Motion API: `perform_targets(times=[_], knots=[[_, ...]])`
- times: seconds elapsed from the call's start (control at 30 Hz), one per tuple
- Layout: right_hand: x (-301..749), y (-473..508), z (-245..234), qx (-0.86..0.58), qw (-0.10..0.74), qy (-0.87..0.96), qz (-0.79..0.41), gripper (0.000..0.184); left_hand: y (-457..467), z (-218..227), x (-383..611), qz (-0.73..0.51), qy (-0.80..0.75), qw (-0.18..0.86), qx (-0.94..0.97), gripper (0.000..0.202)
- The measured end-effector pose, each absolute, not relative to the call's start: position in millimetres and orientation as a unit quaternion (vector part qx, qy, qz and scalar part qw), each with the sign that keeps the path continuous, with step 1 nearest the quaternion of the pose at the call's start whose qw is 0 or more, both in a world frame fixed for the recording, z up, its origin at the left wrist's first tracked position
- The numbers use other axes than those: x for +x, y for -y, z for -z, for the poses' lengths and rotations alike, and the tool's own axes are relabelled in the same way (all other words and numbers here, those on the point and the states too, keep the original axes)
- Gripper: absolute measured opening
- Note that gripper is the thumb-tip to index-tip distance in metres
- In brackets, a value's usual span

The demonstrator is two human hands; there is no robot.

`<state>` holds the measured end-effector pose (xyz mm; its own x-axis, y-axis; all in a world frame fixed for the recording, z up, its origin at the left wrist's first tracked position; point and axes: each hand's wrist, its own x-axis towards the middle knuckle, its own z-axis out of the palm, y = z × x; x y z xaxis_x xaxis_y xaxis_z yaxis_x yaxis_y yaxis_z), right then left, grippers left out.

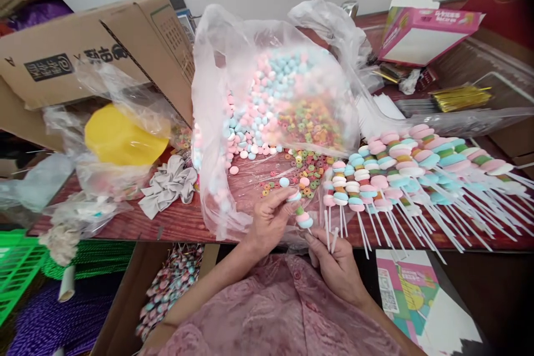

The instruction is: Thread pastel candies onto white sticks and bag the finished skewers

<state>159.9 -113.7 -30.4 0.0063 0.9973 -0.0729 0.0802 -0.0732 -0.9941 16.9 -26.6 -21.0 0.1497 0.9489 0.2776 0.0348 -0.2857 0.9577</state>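
Left hand (pixel 269 221): thumb and fingertips pinch a candy (pixel 294 196) at the upper end of the candy stick; whether the stick already runs through it, I cannot tell.
Right hand (pixel 337 260): thumb and finger pinch the lower end of the candy stick, while spare sticks (pixel 334 240) jut up from the same hand.
Candy stick (pixel 304 219): tilted between the two hands, near the table's front edge, with a green ring above a pink-and-blue candy.
Plastic bag (pixel 211 94): spread open on the red-brown table (pixel 183 217), just beyond the hands.
Loose candies (pixel 261 122): pink, blue and white, heaped in the bag.
Small rings (pixel 311 128): green, orange, red and yellow, beside the candies, some scattered toward the hands.
Filled sticks (pixel 400 158): piled on the right of the table, white ends toward the person.
Left side: a gray cloth (pixel 169 185) near the bag, a cardboard box (pixel 95 55) behind.
Back right: a pink carton (pixel 429 33) and gold ties (pixel 461 99).
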Motion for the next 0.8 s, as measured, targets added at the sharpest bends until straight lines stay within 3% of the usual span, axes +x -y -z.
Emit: perform_targets(times=[0.2, 0.33, 0.43, 0.6, 0.8], knots=[[161.3, 115.5, 36.1, -0.548, 0.507, 0.43, -0.508, 0.042, 48.0, 10.1, 28.4, -0.474, -0.346, 0.43, 0.686, 0.02], [174.5, 112.3, 30.5, -0.576, 0.555, 0.388, -0.458, 0.039, 30.4, 2.9, 15.3, -0.488, -0.401, 0.465, 0.62, 0.024], [188.2, 109.6, 24.7, -0.585, 0.601, 0.335, -0.43, 0.037, 7.4, 4.9, 2.1, -0.507, -0.437, 0.392, 0.631, 0.021], [198.2, 109.2, 17.5, -0.593, 0.605, 0.337, -0.412, 0.036, -12.9, 9.3, 8.4, -0.265, -0.384, 0.25, 0.848, 0.017], [200.3, 117.6, 14.7, -0.604, 0.55, 0.425, -0.39, 0.042, -10.9, 6.2, 31.1, -0.035, -0.419, 0.143, 0.896, 0.017]])
